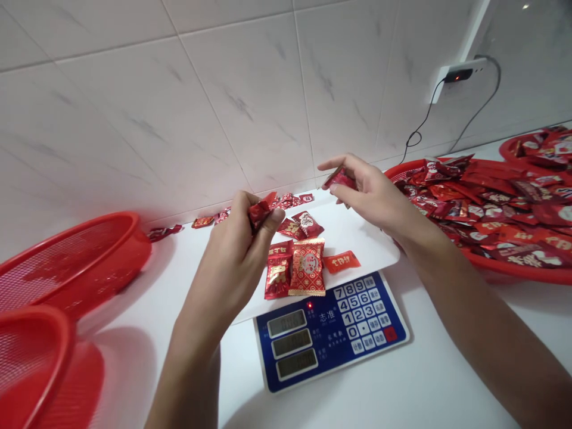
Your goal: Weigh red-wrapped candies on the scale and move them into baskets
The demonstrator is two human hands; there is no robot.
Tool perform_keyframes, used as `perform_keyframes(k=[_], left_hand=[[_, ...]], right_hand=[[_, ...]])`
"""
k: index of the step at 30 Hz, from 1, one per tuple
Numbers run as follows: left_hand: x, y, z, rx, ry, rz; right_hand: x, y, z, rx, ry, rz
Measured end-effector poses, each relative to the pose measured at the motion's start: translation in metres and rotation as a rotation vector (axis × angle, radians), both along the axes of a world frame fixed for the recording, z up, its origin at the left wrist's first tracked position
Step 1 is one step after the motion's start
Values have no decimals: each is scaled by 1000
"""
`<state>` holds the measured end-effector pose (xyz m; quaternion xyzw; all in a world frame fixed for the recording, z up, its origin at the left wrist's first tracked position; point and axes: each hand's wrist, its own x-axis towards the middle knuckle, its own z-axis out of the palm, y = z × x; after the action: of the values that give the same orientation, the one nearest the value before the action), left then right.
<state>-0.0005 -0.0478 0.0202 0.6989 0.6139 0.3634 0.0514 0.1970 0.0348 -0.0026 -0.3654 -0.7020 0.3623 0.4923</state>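
Observation:
My left hand (243,235) is closed around a red wrapped candy (260,211), held above the left part of the white scale pan (375,243). Over the pan's back right, my right hand (360,185) grips another red candy packet (340,178) between thumb and fingers, its index finger stretched out. Several packets lie on the pan: a large red and gold one (308,266), a darker red one (277,277) beside it, a small orange-red one (342,261) and a dark red one (308,223) with a white emblem. The blue scale panel (330,333) sits in front.
At the right, a red basket (527,271) is heaped with red packets, with a second filled basket (504,149) behind. Two red baskets (129,229) stand at the left. Small packets (203,222) lie along the tiled wall (241,89). A cable (417,131) hangs from a socket.

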Motion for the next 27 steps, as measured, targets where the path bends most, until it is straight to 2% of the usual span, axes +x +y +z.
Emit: perform_keyframes(k=[3,7,12,15,19,20,22,24,27], left_hand=[[0,-1,-1,30,-44,-3],[2,-4,-4,86,-161,-54],[12,-9,-14,94,-231,-185],[21,-11,-22,63,-236,-173],[30,-11,-25,-32,-298,-258],[31,-9,-25,-69,-281,-291],[30,-2,-27,-132,-179,-315],[27,10,-33,-187,18,-274],[23,29,-49,-340,317,-245]], right_hand=[[-1,-4,4,-20,44,82],[-5,-11,8,-124,59,248],[-20,-26,4,-187,187,568],[-24,-28,0,-155,282,579],[-18,-16,-2,-162,188,630],[-15,-12,-2,-180,161,617],[-5,-1,-1,-190,138,491],[7,8,1,-129,117,255],[28,19,5,44,-4,-123]])
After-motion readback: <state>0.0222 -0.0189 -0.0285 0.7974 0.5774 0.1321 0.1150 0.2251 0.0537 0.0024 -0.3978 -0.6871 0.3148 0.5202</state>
